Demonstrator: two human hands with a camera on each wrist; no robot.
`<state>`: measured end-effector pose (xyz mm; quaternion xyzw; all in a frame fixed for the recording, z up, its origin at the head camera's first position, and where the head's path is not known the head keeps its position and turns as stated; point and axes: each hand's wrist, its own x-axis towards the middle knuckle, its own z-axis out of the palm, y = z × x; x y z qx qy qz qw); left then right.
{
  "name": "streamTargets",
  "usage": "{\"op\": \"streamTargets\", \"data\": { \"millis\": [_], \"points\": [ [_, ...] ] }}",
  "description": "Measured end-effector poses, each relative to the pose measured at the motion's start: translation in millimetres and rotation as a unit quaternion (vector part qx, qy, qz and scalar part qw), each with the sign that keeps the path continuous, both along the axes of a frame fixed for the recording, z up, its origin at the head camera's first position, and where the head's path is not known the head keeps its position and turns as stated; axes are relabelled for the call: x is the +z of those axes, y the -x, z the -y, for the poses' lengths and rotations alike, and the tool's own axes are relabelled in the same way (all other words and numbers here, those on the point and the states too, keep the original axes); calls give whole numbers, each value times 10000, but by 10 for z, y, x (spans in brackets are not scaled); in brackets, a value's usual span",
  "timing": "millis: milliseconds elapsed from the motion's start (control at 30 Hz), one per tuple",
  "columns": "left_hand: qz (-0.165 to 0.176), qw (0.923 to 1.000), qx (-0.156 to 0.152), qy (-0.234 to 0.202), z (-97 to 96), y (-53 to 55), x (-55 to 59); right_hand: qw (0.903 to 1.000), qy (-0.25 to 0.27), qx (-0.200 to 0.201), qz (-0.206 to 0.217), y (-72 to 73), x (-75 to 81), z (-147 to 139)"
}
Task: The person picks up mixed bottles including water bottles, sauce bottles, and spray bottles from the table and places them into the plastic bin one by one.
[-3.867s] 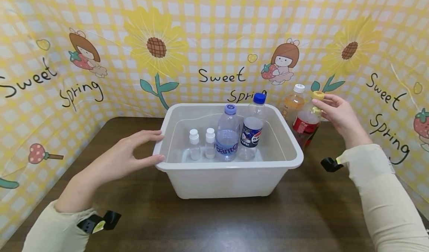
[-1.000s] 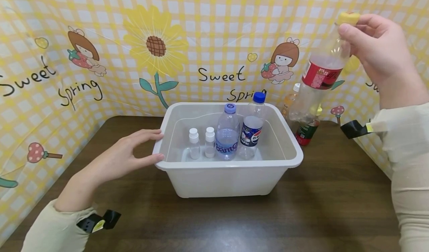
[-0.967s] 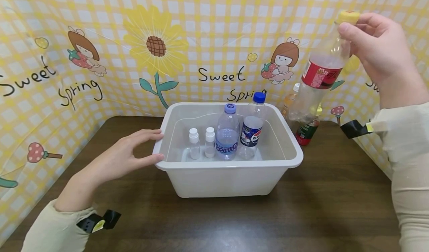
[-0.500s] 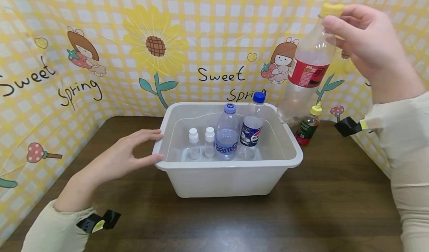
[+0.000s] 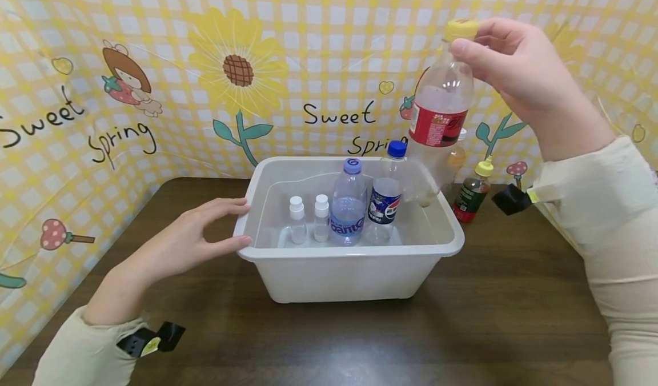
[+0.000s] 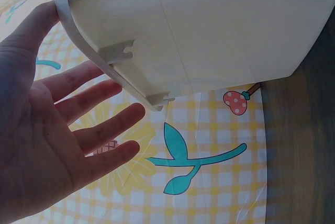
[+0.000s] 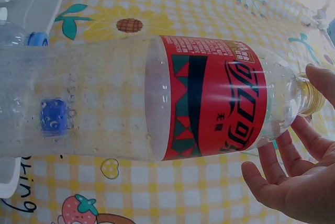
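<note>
My right hand (image 5: 519, 77) pinches the yellow cap of a clear cola bottle (image 5: 437, 126) with a red label, and the bottle hangs slightly tilted. Its base overlaps the right side of a white plastic tub (image 5: 349, 277) in the head view. In the right wrist view the thumb and fingertips (image 7: 309, 130) meet at the bottle's neck. My left hand (image 5: 190, 237) rests its fairly straight fingers and thumb on the tub's left rim. Inside the tub stand two small white-capped bottles (image 5: 297, 220), a purple-capped bottle (image 5: 349, 203) and a blue-capped Pepsi bottle (image 5: 384, 200).
Right of the tub stands a small bottle of red liquid (image 5: 471, 194) with a yellow nozzle cap. Behind it, an orange drink bottle (image 5: 456, 156) is partly hidden by the cola bottle. A yellow checked cloth (image 5: 319, 60) hangs around the dark wooden table (image 5: 329, 340).
My right hand has lifted the cola bottle off the table at the right and carried it left to the tub's right side. The left hand stays on the rim.
</note>
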<state>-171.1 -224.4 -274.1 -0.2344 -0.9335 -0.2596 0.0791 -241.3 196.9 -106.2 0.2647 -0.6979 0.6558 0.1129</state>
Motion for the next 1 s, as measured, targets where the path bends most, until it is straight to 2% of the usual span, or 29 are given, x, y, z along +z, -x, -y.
{"op": "streamTargets", "data": {
  "millis": [267,500,633,833,1000],
  "points": [
    [-6,10000,-2,6,5,5,-4,9968,-799,-56,-56,30,-56,214],
    [29,10000,-4,-6,0,7,0,9854,-1676,-256,126,66,-117,398],
    [28,10000,-4,-6,0,8,2,9804,-1946,-122,280,90,-162,496],
    [28,10000,-7,-3,-1,4,2,9661,-2541,-18,449,144,-263,617],
    [58,10000,6,0,0,3,-1,9586,-2767,285,605,224,-375,705]
  ]
}}
